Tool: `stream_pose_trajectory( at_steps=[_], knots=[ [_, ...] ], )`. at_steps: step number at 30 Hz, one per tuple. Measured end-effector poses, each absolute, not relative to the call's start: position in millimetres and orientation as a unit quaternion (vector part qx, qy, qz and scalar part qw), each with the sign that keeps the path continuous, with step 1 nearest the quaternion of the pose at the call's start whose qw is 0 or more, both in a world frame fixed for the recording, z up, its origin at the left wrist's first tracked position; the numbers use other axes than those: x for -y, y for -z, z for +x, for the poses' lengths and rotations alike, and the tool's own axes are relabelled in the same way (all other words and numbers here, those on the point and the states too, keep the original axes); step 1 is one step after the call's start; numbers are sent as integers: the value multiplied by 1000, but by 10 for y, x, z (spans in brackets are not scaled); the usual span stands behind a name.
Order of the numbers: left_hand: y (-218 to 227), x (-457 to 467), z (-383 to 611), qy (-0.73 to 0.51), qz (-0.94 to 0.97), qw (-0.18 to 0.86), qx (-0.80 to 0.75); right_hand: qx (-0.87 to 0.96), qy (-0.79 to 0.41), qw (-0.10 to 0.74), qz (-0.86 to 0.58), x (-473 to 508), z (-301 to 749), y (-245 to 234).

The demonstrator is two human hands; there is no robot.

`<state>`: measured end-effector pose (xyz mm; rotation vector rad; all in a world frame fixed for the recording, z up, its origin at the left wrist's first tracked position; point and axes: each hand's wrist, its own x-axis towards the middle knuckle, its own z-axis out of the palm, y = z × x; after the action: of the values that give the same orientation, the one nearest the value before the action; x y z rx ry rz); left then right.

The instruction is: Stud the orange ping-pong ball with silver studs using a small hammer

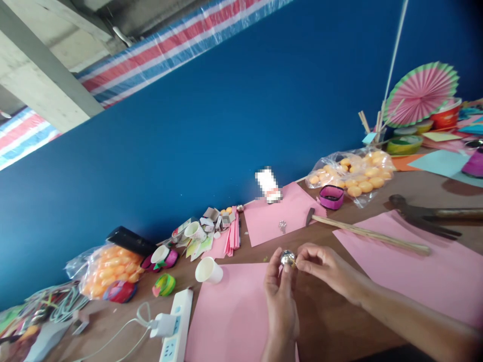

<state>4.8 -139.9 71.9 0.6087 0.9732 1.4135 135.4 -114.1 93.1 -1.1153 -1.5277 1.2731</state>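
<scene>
A small shiny silver ball (287, 258), perhaps a bell, is held between the thumb and fingers of my left hand (279, 289). My right hand (322, 264) is closed in a pinch against the ball's right side. A tiny golden bit shows at those fingertips, too small to name. Both hands are above the table, by the right edge of a pink paper sheet (234, 311). Beyond them, a small cluster of metal pieces (283, 226) rests on another pink sheet (260, 221).
A small hammer (370, 234) and a claw hammer (426, 216) lie to the right. On the left are a white paper cup (209, 271), a power strip (177, 327) with a plugged-in charger, and a bag of orange balls (113, 266). Behind stands a blue wall (211, 141).
</scene>
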Motion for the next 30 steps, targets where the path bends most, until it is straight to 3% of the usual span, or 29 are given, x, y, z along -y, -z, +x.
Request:
stream_pose_trajectory(
  at_steps=[14,30],
  knots=[
    [-695,1388,0,-589,361,566,-451,542,-575,427,-440,1193,1363,-906],
    [-729,1376,19,-574,392,540,-475,545,-519,433,-496,1176,1385,-835]
  ],
)
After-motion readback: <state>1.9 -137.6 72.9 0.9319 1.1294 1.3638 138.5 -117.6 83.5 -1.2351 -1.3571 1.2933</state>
